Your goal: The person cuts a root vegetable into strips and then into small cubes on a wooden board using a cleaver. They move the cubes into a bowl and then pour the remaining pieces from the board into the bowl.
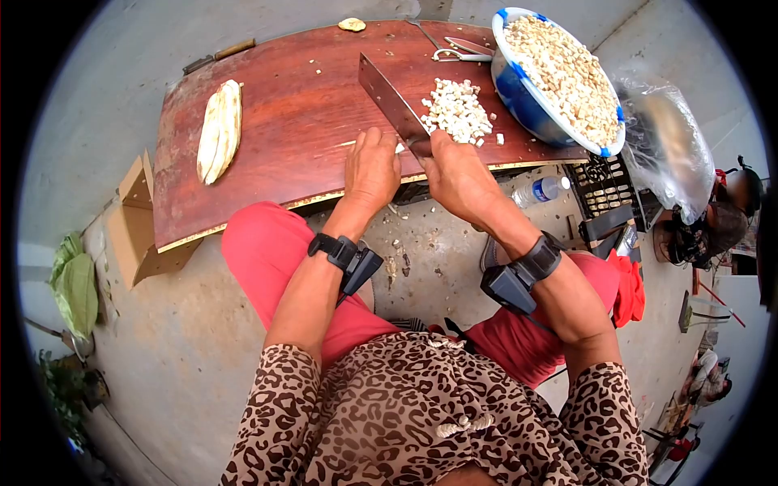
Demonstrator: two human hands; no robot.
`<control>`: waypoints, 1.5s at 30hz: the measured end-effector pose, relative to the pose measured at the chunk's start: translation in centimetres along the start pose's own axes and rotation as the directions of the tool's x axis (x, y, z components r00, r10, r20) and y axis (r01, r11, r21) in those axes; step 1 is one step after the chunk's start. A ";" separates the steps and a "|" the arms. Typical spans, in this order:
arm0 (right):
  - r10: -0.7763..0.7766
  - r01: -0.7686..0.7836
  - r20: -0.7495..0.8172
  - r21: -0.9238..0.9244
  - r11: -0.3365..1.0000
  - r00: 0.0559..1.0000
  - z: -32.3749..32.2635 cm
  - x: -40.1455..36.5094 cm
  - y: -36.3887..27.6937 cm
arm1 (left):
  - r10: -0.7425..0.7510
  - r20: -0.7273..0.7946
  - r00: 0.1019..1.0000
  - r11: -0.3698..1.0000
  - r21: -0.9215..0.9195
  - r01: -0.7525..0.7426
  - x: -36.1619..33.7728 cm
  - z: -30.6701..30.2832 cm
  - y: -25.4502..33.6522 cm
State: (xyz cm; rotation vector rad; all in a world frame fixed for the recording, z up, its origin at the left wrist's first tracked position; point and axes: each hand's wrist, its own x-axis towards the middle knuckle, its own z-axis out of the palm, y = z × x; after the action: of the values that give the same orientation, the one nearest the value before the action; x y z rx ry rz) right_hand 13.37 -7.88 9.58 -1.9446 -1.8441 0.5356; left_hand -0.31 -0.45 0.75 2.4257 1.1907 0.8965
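Note:
My right hand grips the handle of a large cleaver, whose blade lies across the red-brown wooden board. My left hand rests on the board's near edge, fingers down beside the blade, pressing a small pale piece that is mostly hidden. A heap of small white diced pieces lies just right of the blade. A peeled pale whole piece lies at the board's left end.
A blue-and-white bowl full of diced pieces sits at the board's right end, scissors behind it. A plastic bag, black crate and water bottle are at right. A cardboard box stands at left.

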 end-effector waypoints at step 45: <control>0.043 -0.031 0.121 -0.099 0.995 0.992 1.3 0.1 -1.4 | -0.098 0.048 0.994 0.994 0.060 0.095 -0.9 -1.3 0.0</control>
State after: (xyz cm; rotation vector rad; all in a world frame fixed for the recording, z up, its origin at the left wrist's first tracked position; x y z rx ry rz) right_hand 11.50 -7.71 9.20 -2.0551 -1.9457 0.6008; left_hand -1.59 -1.14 1.38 2.3970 1.3204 0.7774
